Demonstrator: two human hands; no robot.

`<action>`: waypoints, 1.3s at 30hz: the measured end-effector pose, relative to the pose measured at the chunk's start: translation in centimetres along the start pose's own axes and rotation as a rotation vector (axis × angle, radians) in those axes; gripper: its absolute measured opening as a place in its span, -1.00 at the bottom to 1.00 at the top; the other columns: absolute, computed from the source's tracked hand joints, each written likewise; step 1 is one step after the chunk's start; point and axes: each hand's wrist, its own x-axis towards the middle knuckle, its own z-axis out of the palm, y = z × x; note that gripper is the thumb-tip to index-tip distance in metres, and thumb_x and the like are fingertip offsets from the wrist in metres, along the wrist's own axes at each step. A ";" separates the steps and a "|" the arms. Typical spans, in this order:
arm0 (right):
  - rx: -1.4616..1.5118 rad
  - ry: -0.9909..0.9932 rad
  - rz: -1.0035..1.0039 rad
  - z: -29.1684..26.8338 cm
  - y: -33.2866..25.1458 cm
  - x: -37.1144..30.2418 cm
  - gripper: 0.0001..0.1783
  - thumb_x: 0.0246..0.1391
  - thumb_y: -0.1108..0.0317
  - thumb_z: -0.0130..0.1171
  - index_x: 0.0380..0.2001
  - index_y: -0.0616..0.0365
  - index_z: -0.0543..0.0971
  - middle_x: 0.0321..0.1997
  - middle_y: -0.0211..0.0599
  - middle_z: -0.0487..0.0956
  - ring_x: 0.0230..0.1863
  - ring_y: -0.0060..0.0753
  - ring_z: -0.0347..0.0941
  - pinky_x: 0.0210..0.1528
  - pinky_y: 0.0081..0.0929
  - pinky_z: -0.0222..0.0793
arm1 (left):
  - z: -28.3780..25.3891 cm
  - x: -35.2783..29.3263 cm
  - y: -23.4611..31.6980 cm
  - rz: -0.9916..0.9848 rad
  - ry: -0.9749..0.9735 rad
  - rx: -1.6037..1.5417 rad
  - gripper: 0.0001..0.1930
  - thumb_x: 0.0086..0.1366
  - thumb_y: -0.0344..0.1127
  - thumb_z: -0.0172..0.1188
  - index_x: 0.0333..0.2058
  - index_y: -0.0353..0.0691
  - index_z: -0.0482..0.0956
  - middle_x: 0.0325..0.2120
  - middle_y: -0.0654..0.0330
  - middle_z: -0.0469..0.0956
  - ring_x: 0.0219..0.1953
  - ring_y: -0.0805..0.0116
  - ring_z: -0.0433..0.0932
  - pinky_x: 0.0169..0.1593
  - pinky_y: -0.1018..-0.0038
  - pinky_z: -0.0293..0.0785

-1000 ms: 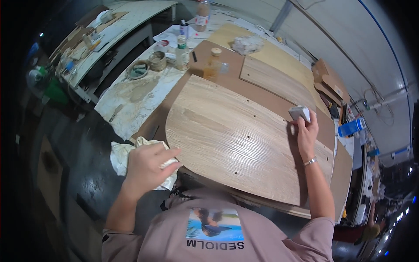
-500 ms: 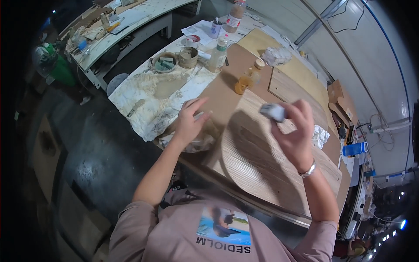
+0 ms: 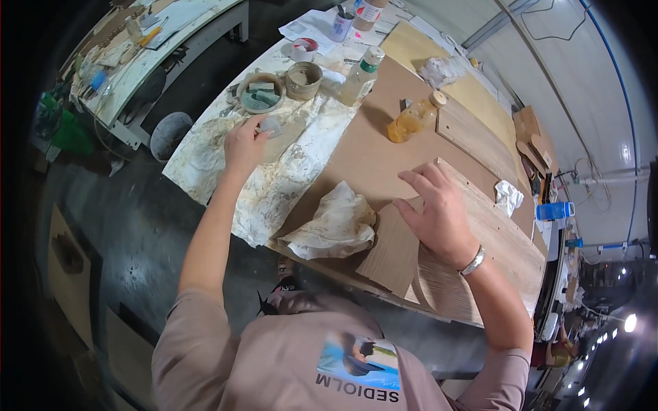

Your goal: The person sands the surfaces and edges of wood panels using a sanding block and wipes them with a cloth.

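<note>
At the end of my left arm, my left hand pinches a small pale grey flat piece over the stained white sheet, just in front of a bowl of green pieces. My right hand hovers over the wood-grain panel, its fingers apart and nothing between them. Part of the panel's curved end is hidden by that hand. Left of it lies a crumpled stained cloth. A bottle of amber liquid stands beyond my right hand, with a small dark block beside it.
A round tan tub, a clear bottle with a green-banded neck and a cup stand at the back. Another wood plank lies to the right, near a white crumpled paper. A bucket is on the floor at left.
My left hand has moved left and away from me, to the bowl, and now shows a grey piece. My right hand no longer holds its grey block and has come nearer to me.
</note>
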 end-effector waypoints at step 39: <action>0.402 0.314 0.134 -7.2 -3.4 4.0 -0.23 -0.29 0.73 0.13 0.13 0.06 0.47 -0.12 -0.13 0.62 -0.13 -0.11 0.57 -0.03 -0.31 0.49 | -0.5 -4.1 0.6 -0.804 -0.307 -1.685 -0.74 0.36 -0.17 0.13 -0.15 -0.25 0.54 -0.37 0.22 0.59 -0.34 0.37 0.57 -0.12 0.37 0.59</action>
